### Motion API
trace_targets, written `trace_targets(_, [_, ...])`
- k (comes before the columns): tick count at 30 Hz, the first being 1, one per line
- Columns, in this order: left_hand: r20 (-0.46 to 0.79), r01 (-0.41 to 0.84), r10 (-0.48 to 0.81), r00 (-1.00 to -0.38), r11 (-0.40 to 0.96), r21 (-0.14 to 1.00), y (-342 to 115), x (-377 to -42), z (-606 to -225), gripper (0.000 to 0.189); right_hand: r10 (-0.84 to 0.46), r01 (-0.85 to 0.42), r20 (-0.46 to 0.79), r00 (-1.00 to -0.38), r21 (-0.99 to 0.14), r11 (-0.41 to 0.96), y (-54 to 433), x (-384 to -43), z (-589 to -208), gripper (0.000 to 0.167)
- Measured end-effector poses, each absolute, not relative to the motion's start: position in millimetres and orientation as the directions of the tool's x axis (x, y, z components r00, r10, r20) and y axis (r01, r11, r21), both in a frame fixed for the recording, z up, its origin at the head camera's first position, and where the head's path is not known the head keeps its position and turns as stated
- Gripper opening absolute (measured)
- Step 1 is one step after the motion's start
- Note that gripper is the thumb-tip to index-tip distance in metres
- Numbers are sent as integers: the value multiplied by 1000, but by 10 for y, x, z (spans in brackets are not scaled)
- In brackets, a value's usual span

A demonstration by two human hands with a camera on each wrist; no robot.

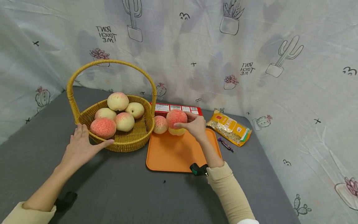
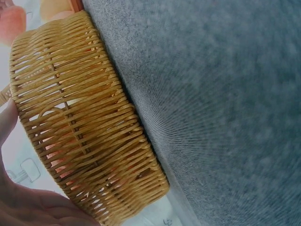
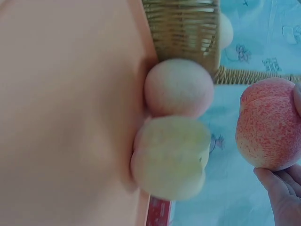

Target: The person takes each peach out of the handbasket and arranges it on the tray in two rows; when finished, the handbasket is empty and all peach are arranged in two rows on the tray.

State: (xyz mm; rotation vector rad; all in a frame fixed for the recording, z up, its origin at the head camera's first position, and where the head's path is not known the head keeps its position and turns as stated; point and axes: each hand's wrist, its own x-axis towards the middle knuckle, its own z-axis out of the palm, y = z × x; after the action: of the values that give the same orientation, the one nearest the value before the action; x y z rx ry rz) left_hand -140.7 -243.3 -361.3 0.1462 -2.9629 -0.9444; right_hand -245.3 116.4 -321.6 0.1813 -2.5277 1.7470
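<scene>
My right hand [image 1: 196,124] pinches a red-pink peach [image 1: 176,117] between thumb and fingers, above the back of the orange tray [image 1: 173,154]. Under it, a pale yellow peach [image 3: 171,155] sits on the tray beside a pinkish peach [image 1: 160,124]. My left hand [image 1: 81,144] rests at the front left of the wicker basket [image 1: 126,146], fingers along its outer side and thumb stretched along the front rim. Inside the basket lie several peaches, a deep red-pink one [image 1: 103,128] nearest that hand and a cream one [image 1: 118,101] on top.
Behind the tray lies a red box [image 1: 162,107] with white panels. To the right are a yellow food packet [image 1: 230,127] and a purple wrapped candy [image 1: 226,144]. The basket's tall handle [image 1: 112,61] arches upward. A printed cloth hangs behind the grey table [image 1: 126,193].
</scene>
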Motion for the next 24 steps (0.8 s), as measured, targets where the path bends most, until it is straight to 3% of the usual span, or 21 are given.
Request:
trace_targets(15, [-18,-92,-101,-995,815,572,-2437,-1418,-3598,123,99,0,34,-994,-945,328,1654,-2556,-3414,62])
trace_targets(24, [-22,-98,-104,-994,813,574,-2427,-1413,-3595,123,198,108,-27,-980,-906,410,1822,-2649,-3588,61])
